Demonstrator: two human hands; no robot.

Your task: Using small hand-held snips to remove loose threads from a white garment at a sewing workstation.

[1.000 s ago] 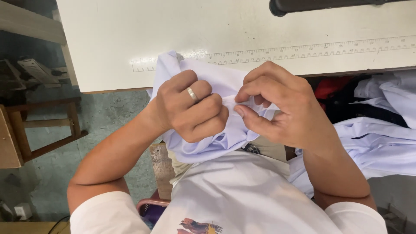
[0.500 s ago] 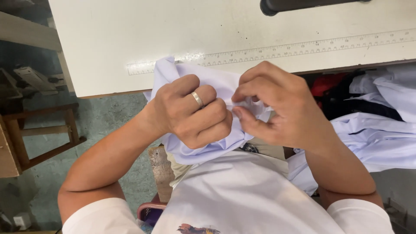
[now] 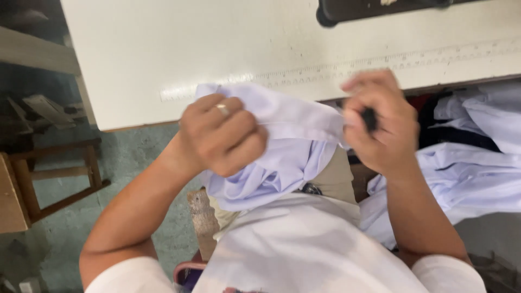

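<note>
Behind everything runs a pale worktop (image 3: 163,49) with a printed ruler strip (image 3: 412,59) along its near edge, and a dark machine base (image 3: 369,11) sits at 12 o'clock. From there, look at what you hold: a bunched piece of pale lilac fabric (image 3: 293,135), raised above your lap just in front of the worktop edge, its loose part hanging down toward 6 o'clock.

Your left hand (image 3: 220,135), with 1 ring (image 3: 223,109) on it, is clenched tight around the left end of the cloth, fingers curled fully in. Your right hand (image 3: 380,125) is at 3 o'clock from the bundle, blurred, fingers folded around a small dark object (image 3: 369,118); I cannot tell what that object is, nor whether the same fingers also pinch the cloth's edge.

Risks as I judge them:
1. If the dark thing is a cutter or picker, working this close to the taut fold could nick the fabric instead of a thread, because the span between your 2 hands is short and stretched.
2. Your left fist hides much of the cloth, so a layer beneath could get caught unseen.
3. A hard pull apart could strain a seam.
4. The hanging part could slip toward the floor (image 3: 135,163) at 7 o'clock, where the wooden stool (image 3: 49,179) stands.
5. More lilac garments (image 3: 467,173) lie heaped at 4 o'clock; your piece could get mixed in with them.
</note>
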